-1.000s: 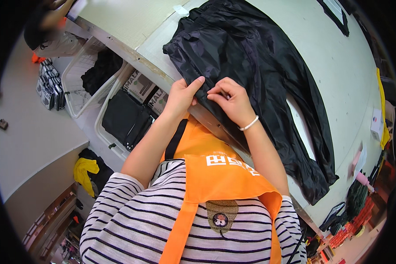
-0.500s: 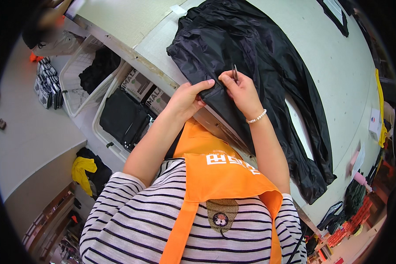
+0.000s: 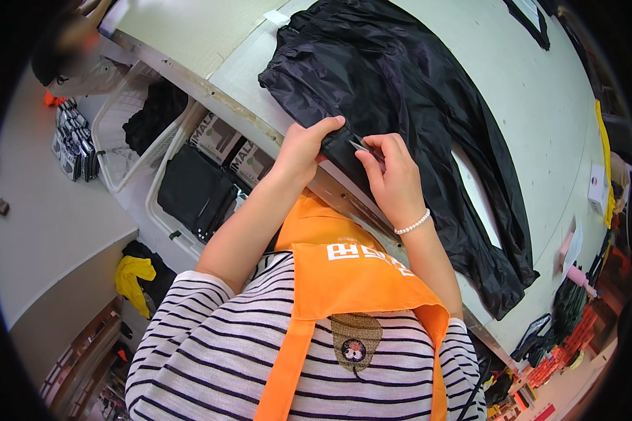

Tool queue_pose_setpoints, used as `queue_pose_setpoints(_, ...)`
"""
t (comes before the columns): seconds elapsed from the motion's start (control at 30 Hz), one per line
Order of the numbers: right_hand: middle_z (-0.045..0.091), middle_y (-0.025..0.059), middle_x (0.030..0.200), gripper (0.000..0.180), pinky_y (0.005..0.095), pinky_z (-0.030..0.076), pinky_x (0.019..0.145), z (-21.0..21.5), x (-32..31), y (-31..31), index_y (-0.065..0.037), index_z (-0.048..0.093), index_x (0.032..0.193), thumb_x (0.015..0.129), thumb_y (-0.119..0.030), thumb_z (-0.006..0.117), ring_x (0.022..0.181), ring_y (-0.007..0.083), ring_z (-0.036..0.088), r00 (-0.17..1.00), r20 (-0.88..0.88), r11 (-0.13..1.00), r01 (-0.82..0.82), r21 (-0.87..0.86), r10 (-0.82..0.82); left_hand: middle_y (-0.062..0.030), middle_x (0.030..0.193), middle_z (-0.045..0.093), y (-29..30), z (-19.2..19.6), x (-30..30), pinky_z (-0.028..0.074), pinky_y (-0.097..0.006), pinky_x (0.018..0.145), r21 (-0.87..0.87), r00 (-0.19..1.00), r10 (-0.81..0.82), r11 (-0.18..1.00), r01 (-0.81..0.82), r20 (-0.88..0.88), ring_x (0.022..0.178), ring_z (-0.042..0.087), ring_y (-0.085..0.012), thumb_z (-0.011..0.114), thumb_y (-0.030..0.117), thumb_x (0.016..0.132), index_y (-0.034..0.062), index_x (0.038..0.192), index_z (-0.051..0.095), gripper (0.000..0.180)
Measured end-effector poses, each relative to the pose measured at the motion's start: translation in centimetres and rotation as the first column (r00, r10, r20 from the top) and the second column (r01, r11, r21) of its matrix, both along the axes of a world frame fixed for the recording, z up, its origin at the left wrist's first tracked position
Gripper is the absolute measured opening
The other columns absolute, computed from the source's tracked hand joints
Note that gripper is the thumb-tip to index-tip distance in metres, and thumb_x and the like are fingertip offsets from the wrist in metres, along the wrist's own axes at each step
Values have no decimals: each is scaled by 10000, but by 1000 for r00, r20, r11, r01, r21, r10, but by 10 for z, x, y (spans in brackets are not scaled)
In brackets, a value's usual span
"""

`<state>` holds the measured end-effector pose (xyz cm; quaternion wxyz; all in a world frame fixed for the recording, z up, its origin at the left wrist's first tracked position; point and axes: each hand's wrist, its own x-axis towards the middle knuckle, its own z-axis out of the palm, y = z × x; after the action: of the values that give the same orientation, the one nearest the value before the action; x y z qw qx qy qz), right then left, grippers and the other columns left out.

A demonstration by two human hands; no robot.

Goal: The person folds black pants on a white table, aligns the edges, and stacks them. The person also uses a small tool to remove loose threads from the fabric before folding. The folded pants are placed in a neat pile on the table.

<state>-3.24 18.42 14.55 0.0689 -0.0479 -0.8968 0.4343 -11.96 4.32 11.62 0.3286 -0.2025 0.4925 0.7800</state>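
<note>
Shiny black trousers (image 3: 379,84) lie across the table, with the elastic waist at the far left and the legs running to the near right. My left hand (image 3: 303,151) is closed on the trousers' near edge, thumb on top and fingers under the fabric. Just right of it, my right hand (image 3: 395,175) grips small metal thread snips (image 3: 357,145). Their pointed tips face left, close over the fabric by my left thumb. Whether the blades touch cloth or a thread is too small to tell.
Left of the pale table (image 3: 534,126) stand a white basket (image 3: 112,133) with black cloth and a bin (image 3: 163,214) with folded black garments. Wrapped packs (image 3: 74,140) sit farther left. A person's arm (image 3: 95,14) shows at the far left. A white box (image 3: 597,184) stands at the right.
My right hand has come nearer to me and turned, so the snips now point left instead of away. My left hand keeps hold of the fabric edge, slightly shifted.
</note>
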Motion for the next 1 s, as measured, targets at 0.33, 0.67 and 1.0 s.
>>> queue_pose_setpoints(0.33,590,104,903,190,371,492,616,1,-10,-4,-52,588,916,867,-233,612,724,317,614,999,34,994,21,104,-25,9,722,602,-1,5,5,404,-218,456,-143,977,-25,990,-5,-210,564,550,-72,710,189,797,52,827,626,164)
queue_pose_setpoints(0.67,596,99,872,158,341,495,612,-4,-14,-10,-44,601,888,851,-193,637,711,285,621,996,-58,998,64,3,-63,39,650,544,-4,9,6,322,-198,415,-110,978,-38,994,15,-204,483,469,-53,695,238,817,96,771,583,187)
queue_pose_setpoints(1.0,599,86,845,124,323,491,590,-8,-13,-11,-45,600,872,836,-153,651,677,269,614,991,-106,996,85,34,-81,30,675,565,-6,3,7,339,-201,421,-112,984,-50,993,31,-172,488,484,-64,683,227,830,83,815,591,172)
